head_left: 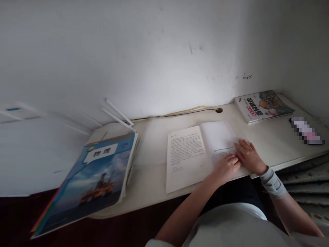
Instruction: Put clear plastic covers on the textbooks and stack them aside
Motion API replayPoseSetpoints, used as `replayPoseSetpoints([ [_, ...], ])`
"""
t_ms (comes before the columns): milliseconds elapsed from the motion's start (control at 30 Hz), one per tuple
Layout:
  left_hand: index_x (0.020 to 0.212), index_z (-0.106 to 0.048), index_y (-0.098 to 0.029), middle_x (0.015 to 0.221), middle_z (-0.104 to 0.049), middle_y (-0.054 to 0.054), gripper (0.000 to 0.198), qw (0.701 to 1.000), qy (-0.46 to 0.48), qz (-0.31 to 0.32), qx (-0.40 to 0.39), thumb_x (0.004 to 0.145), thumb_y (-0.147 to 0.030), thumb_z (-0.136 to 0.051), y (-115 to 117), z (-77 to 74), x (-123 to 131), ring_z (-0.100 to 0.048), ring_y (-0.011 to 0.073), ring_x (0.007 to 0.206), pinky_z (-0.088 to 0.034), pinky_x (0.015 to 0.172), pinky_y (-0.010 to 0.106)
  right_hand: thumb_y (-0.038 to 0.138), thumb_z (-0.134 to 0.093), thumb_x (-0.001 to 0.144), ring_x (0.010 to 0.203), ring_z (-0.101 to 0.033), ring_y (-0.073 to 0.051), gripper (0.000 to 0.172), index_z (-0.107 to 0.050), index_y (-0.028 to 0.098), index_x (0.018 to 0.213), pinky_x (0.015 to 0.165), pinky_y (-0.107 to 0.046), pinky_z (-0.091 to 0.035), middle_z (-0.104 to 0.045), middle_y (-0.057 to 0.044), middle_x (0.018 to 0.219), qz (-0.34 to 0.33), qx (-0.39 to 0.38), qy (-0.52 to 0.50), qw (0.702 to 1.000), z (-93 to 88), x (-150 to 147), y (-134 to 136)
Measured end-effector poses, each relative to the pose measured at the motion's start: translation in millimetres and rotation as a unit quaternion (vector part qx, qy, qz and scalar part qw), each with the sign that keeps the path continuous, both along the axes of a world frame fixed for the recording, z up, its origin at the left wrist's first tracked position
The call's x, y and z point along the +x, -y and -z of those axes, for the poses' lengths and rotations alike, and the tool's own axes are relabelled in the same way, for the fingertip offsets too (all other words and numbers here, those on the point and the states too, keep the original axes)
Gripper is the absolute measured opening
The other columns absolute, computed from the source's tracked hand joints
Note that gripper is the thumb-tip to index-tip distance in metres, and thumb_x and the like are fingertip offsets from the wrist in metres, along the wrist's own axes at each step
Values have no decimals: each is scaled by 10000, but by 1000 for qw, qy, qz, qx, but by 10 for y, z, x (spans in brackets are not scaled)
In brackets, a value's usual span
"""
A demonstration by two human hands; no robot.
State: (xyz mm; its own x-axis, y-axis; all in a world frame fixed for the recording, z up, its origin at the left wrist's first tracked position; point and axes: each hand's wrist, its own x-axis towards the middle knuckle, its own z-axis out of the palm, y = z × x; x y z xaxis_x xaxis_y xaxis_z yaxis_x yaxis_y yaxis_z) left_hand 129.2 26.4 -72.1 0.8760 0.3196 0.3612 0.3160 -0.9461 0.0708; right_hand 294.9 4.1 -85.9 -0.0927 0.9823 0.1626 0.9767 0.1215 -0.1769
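Open book: a white paperback with 2 facing printed pages, the open book, lies flat on the pale, smooth-surfaced tabletop in front of the person.
Left page: the left page of the open book carries a block of small dark print, with a few short lines below it.
Right page: the right page is blank in its upper part and printed lower down, where the 2 hands partly cover it.
Left hand: the bare left hand rests on the lower right page, fingers together and slightly bent; I cannot tell whether they pinch the paper.
Right hand: the bare right hand lies open, fingers extended over the outer side of the right page, its fingertips right beside those of the left hand.
Wristband: a grey wrap-around wristband circles the right wrist, off the open book's near right corner.
Textbook: a blue soft-cover textbook with an orange sea rig on its cover lies left of the open book, jutting past the tabletop edge.
Illustrated book: a thick white book with a colourful cartoon cover lies behind and right of the open book.
Phone: a dark-edged phone with a pixelated face lies well right of the open book.
Cable: a thin yellow cable runs behind the open book, along the wall.
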Motion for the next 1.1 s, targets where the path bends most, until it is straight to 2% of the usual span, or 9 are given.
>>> replayPoseSetpoints([
  [100,1052,-591,-152,1087,-645,99,335,999,30,-7,-9,855,-409,-505,10,-137,-133,-503,222,1166,-333,1056,450,282,-329,921,1287,-361,-296,409,-504,151,1267,1014,-517,-290,-442,-163,1368,3,16,15,1000,-51,15,-5],
  [167,1161,-542,-198,1204,-598,87,340,995,74,-64,-19,890,-380,-445,-49,-226,-423,-434,214,1242,-276,1078,497,310,-346,922,1296,-346,-303,417,-507,142,1268,1015,-510,-296,-422,-180,1378,-13,32,19,999,-137,-13,-46],
  [200,1201,-519,-211,1248,-571,85,329,987,100,-122,-25,909,-321,-411,-99,-254,-627,-415,203,1260,-271,1083,489,338,-359,920,1306,-328,-306,432,-501,139,1277,1017,-501,-298,-402,-187,1391,-33,39,19,999,-197,-48,-84],
  [333,1303,-433,-161,1332,-493,126,410,896,166,-403,-81,914,-253,-344,-327,-217,-1594,-393,218,1281,-324,1064,458,470,-401,893,1345,-252,-293,533,-449,165,1327,1040,-488,-273,-332,-173,1437,-179,47,27,982,-466,-350,-353],
  [400,1289,-451,-130,1306,-519,135,419,849,148,-487,-144,908,-252,-326,-379,-149,-1970,-462,222,1228,-357,1045,437,515,-431,867,1350,-232,-301,574,-431,188,1340,1044,-514,-250,-314,-161,1449,-251,38,46,966,-545,-553,-513],
  [467,1254,-493,-125,1273,-551,128,416,819,134,-520,-202,908,-259,-306,-377,-95,-2179,-506,221,1187,-383,1024,419,542,-478,834,1342,-233,-341,609,-435,200,1336,1015,-558,-266,-299,-170,1453,-292,17,65,954,-553,-718,-643],
  [667,1220,-524,-179,1220,-601,72,395,830,173,-469,-249,876,-245,-342,-318,-38,-2214,-551,183,1134,-412,995,383,557,-488,819,1284,-323,-399,603,-484,185,1294,897,-558,-398,-326,-209,1427,-279,-34,61,958,-369,-833,-751],
  [867,1221,-526,-153,1211,-601,100,390,851,116,-479,-183,876,-236,-366,-305,39,-2240,-502,205,1183,-372,1024,399,418,-422,887,1323,-278,-334,483,-481,141,1279,961,-579,-326,-328,-161,1442,-280,-4,68,958,-263,-912,-761],
  [1100,1217,-535,-173,1232,-587,108,382,835,18,-531,-146,895,-216,-336,-263,57,-2215,-453,249,1231,-301,1042,482,399,-371,879,1343,-231,-323,566,-338,142,1383,985,-603,-271,-258,-134,1476,-242,-20,67,968,-199,-899,-761],
])
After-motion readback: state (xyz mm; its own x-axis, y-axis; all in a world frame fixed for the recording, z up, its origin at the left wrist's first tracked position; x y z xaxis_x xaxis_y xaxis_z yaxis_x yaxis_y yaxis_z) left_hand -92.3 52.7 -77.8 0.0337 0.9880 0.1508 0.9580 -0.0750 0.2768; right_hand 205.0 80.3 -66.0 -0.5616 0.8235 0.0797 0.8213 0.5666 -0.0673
